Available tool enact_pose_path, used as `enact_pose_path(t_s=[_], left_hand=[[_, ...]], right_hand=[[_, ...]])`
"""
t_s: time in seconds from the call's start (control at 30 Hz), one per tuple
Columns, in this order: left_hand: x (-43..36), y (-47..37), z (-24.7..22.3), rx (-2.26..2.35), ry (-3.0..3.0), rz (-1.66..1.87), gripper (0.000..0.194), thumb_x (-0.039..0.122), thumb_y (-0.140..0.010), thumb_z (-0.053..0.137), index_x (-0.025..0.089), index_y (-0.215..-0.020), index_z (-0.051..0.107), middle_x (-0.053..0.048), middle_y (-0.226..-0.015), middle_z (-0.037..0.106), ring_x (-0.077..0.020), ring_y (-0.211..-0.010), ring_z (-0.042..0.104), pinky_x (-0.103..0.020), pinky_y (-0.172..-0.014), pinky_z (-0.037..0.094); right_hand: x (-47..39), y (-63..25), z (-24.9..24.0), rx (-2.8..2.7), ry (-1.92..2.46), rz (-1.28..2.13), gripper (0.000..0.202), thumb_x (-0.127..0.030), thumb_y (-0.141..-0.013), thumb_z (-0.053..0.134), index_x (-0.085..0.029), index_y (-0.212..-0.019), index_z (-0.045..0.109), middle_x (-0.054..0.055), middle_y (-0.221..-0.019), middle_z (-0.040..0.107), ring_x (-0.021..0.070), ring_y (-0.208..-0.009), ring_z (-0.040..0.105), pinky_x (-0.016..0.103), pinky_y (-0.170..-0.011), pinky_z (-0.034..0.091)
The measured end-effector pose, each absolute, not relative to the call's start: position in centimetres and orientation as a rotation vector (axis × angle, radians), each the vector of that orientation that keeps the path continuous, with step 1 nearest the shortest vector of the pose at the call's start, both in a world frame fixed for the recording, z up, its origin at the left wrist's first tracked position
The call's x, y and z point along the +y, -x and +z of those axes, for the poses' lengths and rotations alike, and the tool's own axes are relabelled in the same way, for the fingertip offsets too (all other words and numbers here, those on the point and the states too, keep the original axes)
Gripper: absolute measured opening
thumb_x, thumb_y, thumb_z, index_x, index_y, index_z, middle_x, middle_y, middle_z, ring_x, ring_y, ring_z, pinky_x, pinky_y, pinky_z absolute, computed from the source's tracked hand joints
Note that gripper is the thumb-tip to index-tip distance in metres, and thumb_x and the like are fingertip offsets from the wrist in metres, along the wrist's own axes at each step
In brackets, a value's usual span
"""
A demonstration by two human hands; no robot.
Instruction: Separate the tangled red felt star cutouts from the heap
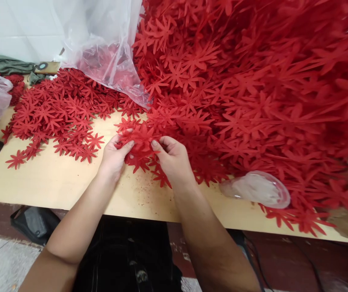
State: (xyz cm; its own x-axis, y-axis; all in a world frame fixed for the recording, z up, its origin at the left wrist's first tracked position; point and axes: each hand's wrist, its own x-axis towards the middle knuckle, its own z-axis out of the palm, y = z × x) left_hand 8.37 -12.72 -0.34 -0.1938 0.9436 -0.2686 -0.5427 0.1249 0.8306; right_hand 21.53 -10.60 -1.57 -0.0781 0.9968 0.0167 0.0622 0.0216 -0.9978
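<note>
Between my two hands is a red fabric flower (pixel 142 140) made of layered, narrow petals, held just above the table's front part. My left hand (pixel 117 152) pinches its left side between thumb and fingers. On the opposite side, my right hand (pixel 174 156) grips the petals with thumb and forefinger. Behind and right of my hands rises a large heap of red petal cut-outs (pixel 253 101), flat star-like shapes. A smaller pile of the same cut-outs (pixel 52 109) spreads at the left. Some cut-outs lie directly beneath the held flower.
A clear plastic bag (pixel 113 61) with red pieces inside stands at the back. On the right, a clear plastic container (pixel 259 190) lies on its side near the edge of the wooden table (pixel 46 182). A black bag (pixel 35 223) sits below the table at left.
</note>
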Motion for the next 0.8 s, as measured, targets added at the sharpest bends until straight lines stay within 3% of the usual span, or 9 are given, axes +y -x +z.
enact_pose_path(t_s=[0.2, 0.37, 0.43, 0.57, 0.67, 0.8], left_hand=[[-12.6, -8.1, -0.5, 1.066, -0.462, 1.528, 0.017, 0.013, -0.061, 0.071, 0.017, -0.075, 0.062, 0.004, -0.066, 0.066, -0.0052, -0.057, 0.058, -0.017, -0.056, 0.044], [-12.7, -8.0, -0.3, 1.086, -0.434, 1.484, 0.013, 0.014, -0.064, 0.069, 0.017, -0.07, 0.058, 0.006, -0.057, 0.062, -0.0051, -0.05, 0.054, -0.017, -0.053, 0.043], [-12.7, -8.0, -0.1, 1.093, -0.426, 1.483, 0.014, 0.015, -0.064, 0.07, 0.017, -0.071, 0.057, 0.005, -0.057, 0.062, -0.0053, -0.05, 0.054, -0.017, -0.051, 0.042], [-12.8, -7.8, -0.1, 1.132, -0.448, 1.466, 0.018, 0.021, -0.064, 0.073, 0.017, -0.071, 0.057, 0.005, -0.057, 0.063, -0.0045, -0.046, 0.051, -0.017, -0.047, 0.038], [-12.8, -7.7, -0.1, 1.141, -0.505, 1.445, 0.022, 0.027, -0.064, 0.074, 0.017, -0.069, 0.056, 0.005, -0.054, 0.062, -0.0033, -0.042, 0.046, -0.017, -0.044, 0.033], [-12.9, -7.8, 0.0, 1.165, -0.543, 1.43, 0.023, 0.028, -0.063, 0.076, 0.016, -0.066, 0.056, 0.005, -0.053, 0.061, -0.0033, -0.043, 0.047, -0.017, -0.045, 0.034]], right_hand=[[-10.5, -22.5, -0.9, -1.351, 1.207, 1.135, 0.047, -0.056, -0.07, 0.064, -0.02, -0.054, 0.038, -0.006, -0.051, 0.028, 0.0062, -0.047, 0.024, 0.024, -0.045, 0.023], [-9.7, -23.1, -1.3, -1.329, 1.224, 1.053, 0.045, -0.052, -0.07, 0.064, -0.02, -0.054, 0.038, -0.006, -0.052, 0.03, 0.0061, -0.047, 0.025, 0.024, -0.045, 0.023], [-9.0, -23.5, -1.7, -1.285, 1.226, 0.972, 0.037, -0.047, -0.071, 0.065, -0.021, -0.059, 0.042, -0.005, -0.054, 0.036, 0.0073, -0.049, 0.031, 0.024, -0.047, 0.029], [-7.3, -24.5, -2.4, -1.351, 1.227, 0.746, 0.019, -0.036, -0.072, 0.064, -0.022, -0.079, 0.054, 0.002, -0.078, 0.057, 0.015, -0.072, 0.054, 0.034, -0.073, 0.048], [-6.1, -25.0, -2.7, -1.429, 1.288, 0.544, 0.028, -0.036, -0.071, 0.065, -0.021, -0.095, 0.059, 0.008, -0.099, 0.057, 0.0212, -0.091, 0.056, 0.045, -0.088, 0.046], [-5.9, -24.9, -2.1, -1.496, 1.379, 0.237, 0.051, -0.034, -0.065, 0.07, -0.02, -0.112, 0.058, 0.013, -0.117, 0.049, 0.0305, -0.115, 0.046, 0.055, -0.101, 0.033]])
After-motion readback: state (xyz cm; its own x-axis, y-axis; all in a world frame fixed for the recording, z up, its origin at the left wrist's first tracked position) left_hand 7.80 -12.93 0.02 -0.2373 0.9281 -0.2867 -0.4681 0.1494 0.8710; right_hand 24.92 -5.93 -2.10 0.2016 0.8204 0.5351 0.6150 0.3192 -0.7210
